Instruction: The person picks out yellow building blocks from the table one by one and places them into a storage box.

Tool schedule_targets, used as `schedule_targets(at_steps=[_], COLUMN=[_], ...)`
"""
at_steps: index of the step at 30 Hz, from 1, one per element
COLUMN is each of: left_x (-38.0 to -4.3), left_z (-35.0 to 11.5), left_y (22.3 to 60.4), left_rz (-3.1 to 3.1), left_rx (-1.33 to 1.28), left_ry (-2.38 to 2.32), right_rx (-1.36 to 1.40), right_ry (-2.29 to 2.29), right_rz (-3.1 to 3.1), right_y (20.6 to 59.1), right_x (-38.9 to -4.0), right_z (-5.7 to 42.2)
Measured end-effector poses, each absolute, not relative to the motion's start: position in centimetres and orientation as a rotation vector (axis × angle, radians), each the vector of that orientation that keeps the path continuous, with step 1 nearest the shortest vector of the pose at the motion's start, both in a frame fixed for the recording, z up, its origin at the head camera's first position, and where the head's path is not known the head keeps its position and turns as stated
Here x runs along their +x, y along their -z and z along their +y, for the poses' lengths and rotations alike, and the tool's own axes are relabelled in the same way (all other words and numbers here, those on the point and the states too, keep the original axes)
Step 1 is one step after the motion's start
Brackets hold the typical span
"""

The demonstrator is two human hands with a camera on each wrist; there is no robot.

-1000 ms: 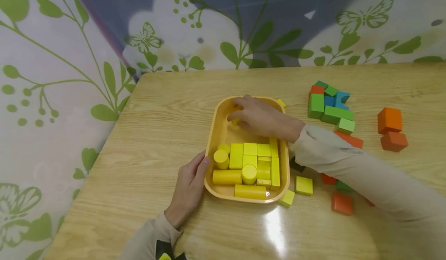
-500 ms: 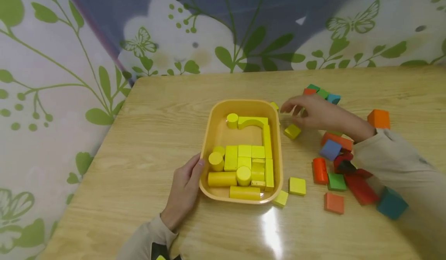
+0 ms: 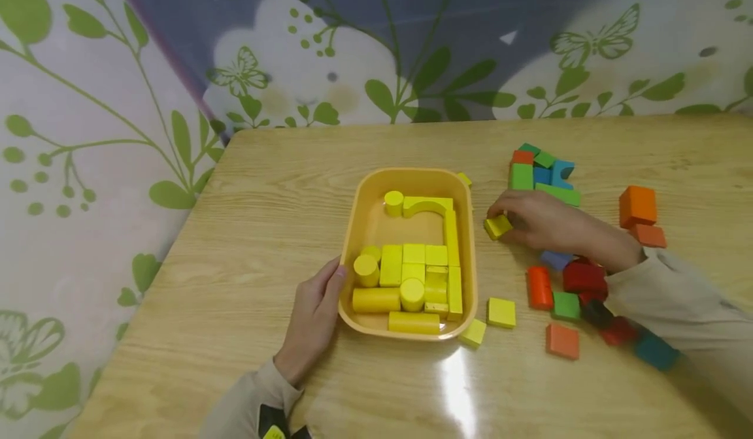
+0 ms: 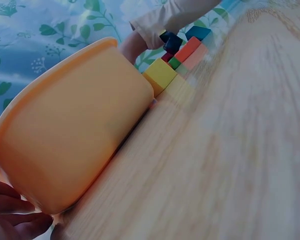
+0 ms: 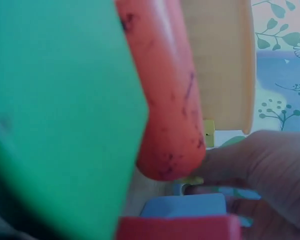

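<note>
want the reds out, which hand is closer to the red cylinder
Right. The right hand is just beyond the red cylinder, on the same side of the tray; the left hand is across the tray, at its left wall.

Wears a plain beige left sleeve (image 3: 250, 396) toward seven o'clock in the head view, with a black wrist piece (image 3: 269, 415) bearing a yellow patch (image 3: 274, 433), and a matching, creased right sleeve (image 3: 694, 331) toward four o'clock.
</note>
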State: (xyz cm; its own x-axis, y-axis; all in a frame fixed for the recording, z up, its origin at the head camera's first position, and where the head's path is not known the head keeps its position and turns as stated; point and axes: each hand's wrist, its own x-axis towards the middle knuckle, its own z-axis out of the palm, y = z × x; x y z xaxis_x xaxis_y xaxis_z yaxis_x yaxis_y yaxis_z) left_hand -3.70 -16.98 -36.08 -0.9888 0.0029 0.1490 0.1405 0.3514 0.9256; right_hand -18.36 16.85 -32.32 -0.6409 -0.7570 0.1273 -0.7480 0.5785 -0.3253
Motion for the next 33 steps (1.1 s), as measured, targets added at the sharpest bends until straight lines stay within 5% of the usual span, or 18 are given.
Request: schedule_targets(at_steps=[16,33], left_x=[-3.7,-3.7], left_z=[-17.0,-17.1], left_y=[36.1,35.8], left_rz=[-2.474,-2.471], left_rx=[-0.139,-0.142], left_ry=[1.675,1.714], right_rx=[-1.578,-1.586], right_ry=[0.826,0.395], right_rz=[2.682,2.697], right_y=[28.0,30.2], right_x=[-18.1,-20.9], right_z=[7.4,0.0])
